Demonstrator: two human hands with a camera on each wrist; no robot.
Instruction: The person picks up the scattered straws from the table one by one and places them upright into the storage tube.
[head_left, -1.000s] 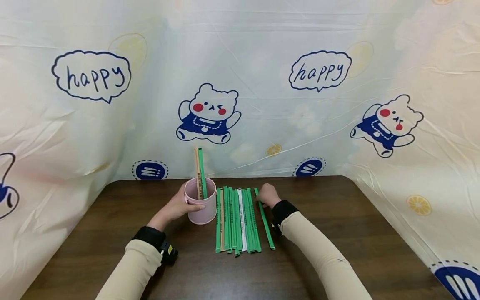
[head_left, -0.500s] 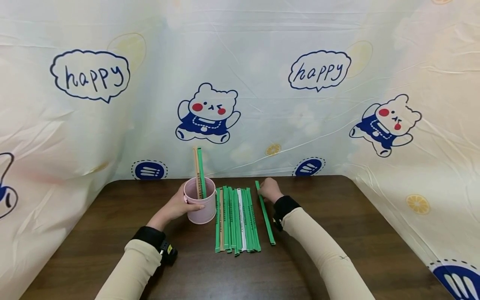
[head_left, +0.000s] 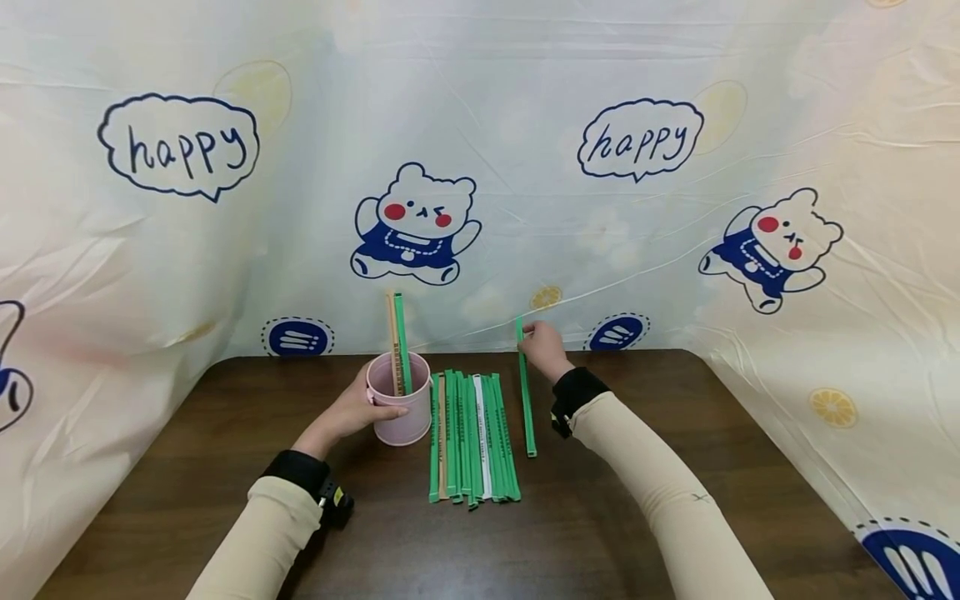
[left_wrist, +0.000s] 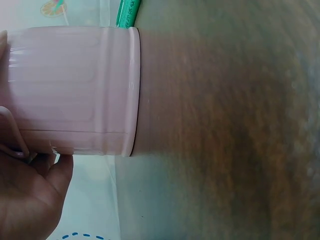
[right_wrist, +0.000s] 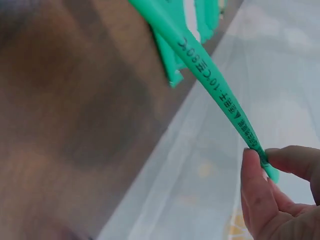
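Note:
My left hand (head_left: 351,414) grips a small pink bucket (head_left: 405,427) that stands upright on the table, thumb across its front. One tan wrapped straw (head_left: 393,346) and one green wrapped straw (head_left: 402,342) lean inside it, tops above the rim. Near its top end, my right hand (head_left: 546,350) pinches another green wrapped straw (head_left: 527,408) between thumb and fingers. That straw hangs upright, right of the row, and printed writing (right_wrist: 215,85) shows along it in the right wrist view. Beside the bucket lies a row of wrapped straws (head_left: 465,442), mostly green.
Within the row lie a white wrapped straw (head_left: 482,442) and a tan one (head_left: 442,442). The dark wooden table (head_left: 600,533) reaches back to a pale printed curtain (head_left: 525,233) just behind its far edge.
My right hand has moved up and away with the green wrapped straw, which was lying on the table and now hangs more upright. The left hand and the pink bucket stay put.

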